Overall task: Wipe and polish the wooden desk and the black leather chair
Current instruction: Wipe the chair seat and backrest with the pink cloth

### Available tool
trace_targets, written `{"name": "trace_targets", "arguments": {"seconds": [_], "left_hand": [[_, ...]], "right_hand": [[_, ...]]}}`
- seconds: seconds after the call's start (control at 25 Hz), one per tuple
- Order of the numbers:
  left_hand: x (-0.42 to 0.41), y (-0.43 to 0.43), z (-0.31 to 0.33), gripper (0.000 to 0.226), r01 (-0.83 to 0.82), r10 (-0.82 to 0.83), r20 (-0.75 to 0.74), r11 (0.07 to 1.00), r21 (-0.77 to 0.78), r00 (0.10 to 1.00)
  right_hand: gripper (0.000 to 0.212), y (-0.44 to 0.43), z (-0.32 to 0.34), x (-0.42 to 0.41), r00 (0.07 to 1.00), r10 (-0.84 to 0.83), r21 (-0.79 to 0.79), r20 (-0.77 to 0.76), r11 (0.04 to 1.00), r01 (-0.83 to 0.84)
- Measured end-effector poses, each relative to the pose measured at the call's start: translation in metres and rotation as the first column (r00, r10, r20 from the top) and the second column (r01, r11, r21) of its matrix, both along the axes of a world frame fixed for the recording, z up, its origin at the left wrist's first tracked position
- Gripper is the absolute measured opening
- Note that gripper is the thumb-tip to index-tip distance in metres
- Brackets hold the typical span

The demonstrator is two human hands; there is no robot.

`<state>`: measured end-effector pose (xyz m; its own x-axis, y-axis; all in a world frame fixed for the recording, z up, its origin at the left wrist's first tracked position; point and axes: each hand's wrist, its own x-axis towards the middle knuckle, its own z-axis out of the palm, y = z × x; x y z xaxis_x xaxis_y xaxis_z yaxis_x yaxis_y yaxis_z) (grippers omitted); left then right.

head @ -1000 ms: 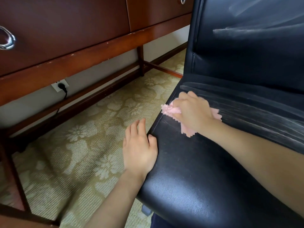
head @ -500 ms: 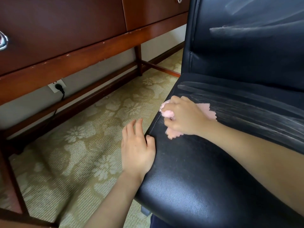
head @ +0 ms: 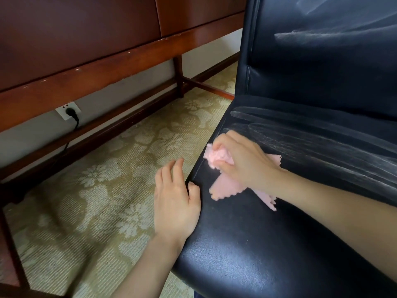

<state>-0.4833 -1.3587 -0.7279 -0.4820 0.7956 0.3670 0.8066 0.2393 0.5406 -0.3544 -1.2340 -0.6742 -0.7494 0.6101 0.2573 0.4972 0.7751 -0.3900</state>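
The black leather chair (head: 268,244) fills the right side, its seat and backrest streaked with pale wipe marks. My right hand (head: 247,160) grips a bunched pink cloth (head: 223,183) against the seat near its left edge. My left hand (head: 175,203) rests on the seat's left edge with the thumb on top and the fingers reaching over the side. The wooden desk (head: 96,67) runs across the upper left, with dark drawer fronts above a lighter rail.
A floral beige carpet (head: 90,201) covers the floor under the desk. A wall socket with a black plug (head: 69,112) sits on the wall behind the desk's lower rails. A desk leg (head: 178,76) stands close to the chair.
My right hand has drawn the pink cloth toward the seat's left edge and bunched it up, so more of the cloth trails below the hand. My left hand stays on the seat edge.
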Motion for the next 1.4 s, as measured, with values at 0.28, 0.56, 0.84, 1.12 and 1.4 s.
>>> {"name": "trace_targets", "arguments": {"seconds": [0.28, 0.56, 0.84, 1.12, 1.4], "left_hand": [[-0.001, 0.002, -0.001, 0.067, -0.012, 0.012, 0.017, 1.000, 0.006, 1.000], [-0.001, 0.002, 0.001, 0.069, -0.018, 0.018, 0.036, 1.000, 0.005, 0.999], [-0.004, -0.001, 0.000, 0.065, -0.017, 0.017, 0.033, 1.000, -0.004, 0.999], [-0.001, 0.000, 0.003, 0.068, -0.035, 0.034, -0.026, 0.999, -0.034, 0.999], [-0.002, 0.001, 0.006, 0.066, -0.079, 0.072, -0.088, 0.994, -0.073, 0.993]], "right_hand": [[0.024, 0.074, -0.005, -0.017, 0.915, -0.396, 0.223, 0.074, 0.901, 0.372], [0.022, 0.026, -0.006, -0.002, 0.976, -0.218, 0.158, 0.001, 0.964, 0.216], [0.015, -0.049, -0.009, 0.023, 0.966, 0.245, 0.056, -0.078, 0.969, -0.241], [0.019, 0.009, -0.006, 0.006, 0.997, 0.080, 0.074, 0.002, 0.994, -0.080], [0.023, 0.055, -0.009, -0.025, 0.949, -0.312, 0.191, 0.040, 0.935, 0.299]]}}
